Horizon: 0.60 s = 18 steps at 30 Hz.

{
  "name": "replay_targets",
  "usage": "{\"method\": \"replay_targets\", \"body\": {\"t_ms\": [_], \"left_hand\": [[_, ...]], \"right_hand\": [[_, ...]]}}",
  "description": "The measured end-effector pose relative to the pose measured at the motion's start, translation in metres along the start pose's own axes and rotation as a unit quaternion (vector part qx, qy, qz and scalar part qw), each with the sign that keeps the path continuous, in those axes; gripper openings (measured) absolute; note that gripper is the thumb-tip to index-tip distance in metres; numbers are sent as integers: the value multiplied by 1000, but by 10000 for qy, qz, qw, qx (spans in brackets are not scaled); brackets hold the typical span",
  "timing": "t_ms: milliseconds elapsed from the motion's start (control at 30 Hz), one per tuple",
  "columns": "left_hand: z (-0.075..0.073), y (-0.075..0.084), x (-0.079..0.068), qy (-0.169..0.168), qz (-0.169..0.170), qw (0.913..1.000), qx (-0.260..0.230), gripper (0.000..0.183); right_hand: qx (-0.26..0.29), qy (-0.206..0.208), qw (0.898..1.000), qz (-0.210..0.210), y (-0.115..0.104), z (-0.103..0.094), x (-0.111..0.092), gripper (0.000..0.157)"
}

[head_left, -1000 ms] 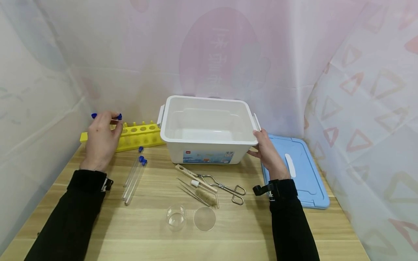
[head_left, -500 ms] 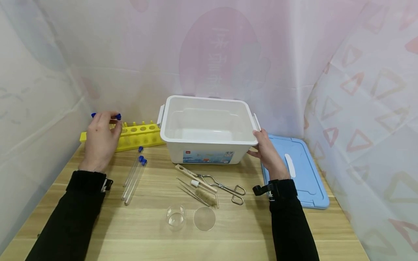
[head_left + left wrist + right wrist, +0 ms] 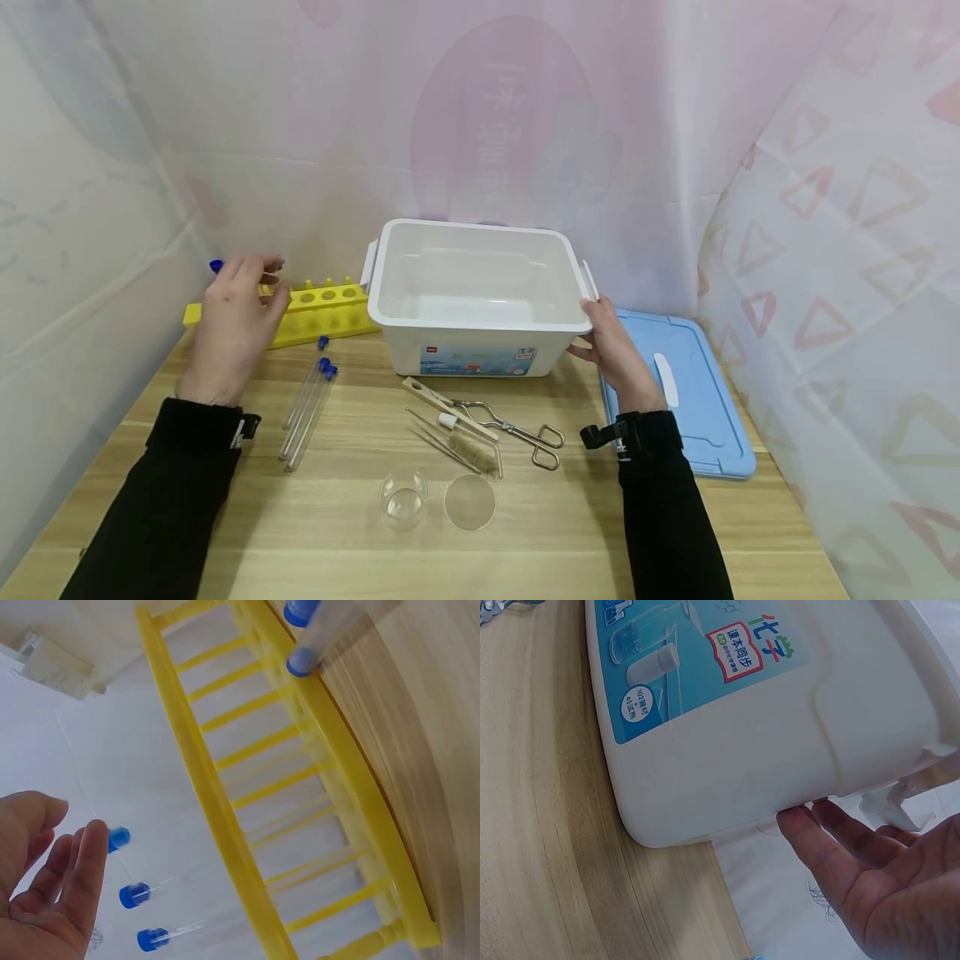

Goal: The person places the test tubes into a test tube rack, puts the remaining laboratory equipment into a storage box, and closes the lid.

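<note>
My left hand (image 3: 234, 321) hovers over the yellow test tube rack (image 3: 330, 310), thumb and fingers parted and holding nothing. In the left wrist view, several blue-capped test tubes stand in the rack (image 3: 202, 810); a fingertip overlaps the nearest blue cap (image 3: 118, 838). Three more capped tubes (image 3: 306, 417) lie on the table in front of the rack. My right hand (image 3: 618, 354) rests against the right side of a white plastic bin (image 3: 468, 342), just below its side handle. In the right wrist view, the extended fingertips (image 3: 799, 817) touch the bin wall.
Before the bin lie crucible tongs (image 3: 517, 432), a wooden test tube clamp (image 3: 423, 392), tweezers (image 3: 438, 446) and a brush (image 3: 472, 450). A small glass beaker (image 3: 403, 500) and a clear round disc (image 3: 470, 502) sit nearer. A blue lid (image 3: 705, 417) lies at right.
My left fingers have come away from the blue cap they pinched, and that hand has spread slightly to the right. The right hand and bin stay where they were.
</note>
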State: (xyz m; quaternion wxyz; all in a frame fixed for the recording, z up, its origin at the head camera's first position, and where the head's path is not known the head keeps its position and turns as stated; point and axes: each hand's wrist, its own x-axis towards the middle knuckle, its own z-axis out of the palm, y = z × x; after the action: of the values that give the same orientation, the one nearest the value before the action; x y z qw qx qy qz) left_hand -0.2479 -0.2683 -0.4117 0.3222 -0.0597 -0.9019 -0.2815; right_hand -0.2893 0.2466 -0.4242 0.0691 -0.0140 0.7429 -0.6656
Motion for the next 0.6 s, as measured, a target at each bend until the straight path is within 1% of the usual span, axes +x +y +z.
{"method": "replay_targets", "body": {"t_ms": [100,167,300,467,600], "left_hand": [[0,6,-2,-285,34,9996,83,36],[-1,8,-4,-533,-4,9985,131,38],[0,10,-5,-1073,-126,9937,285,38],[0,9,-7,-1763,-253,9836,278,41],[0,10,-10,-2356,-314,9707,341,49]], "right_hand": [[6,1,10000,-14,1,-1,0,70],[18,-21,10000,-36,2,-1,0,70],[63,-88,9999,-64,2,-1,1,71],[102,-125,9999,-20,1,1,0,70],[98,-123,9999,2,0,1,0,69]]}}
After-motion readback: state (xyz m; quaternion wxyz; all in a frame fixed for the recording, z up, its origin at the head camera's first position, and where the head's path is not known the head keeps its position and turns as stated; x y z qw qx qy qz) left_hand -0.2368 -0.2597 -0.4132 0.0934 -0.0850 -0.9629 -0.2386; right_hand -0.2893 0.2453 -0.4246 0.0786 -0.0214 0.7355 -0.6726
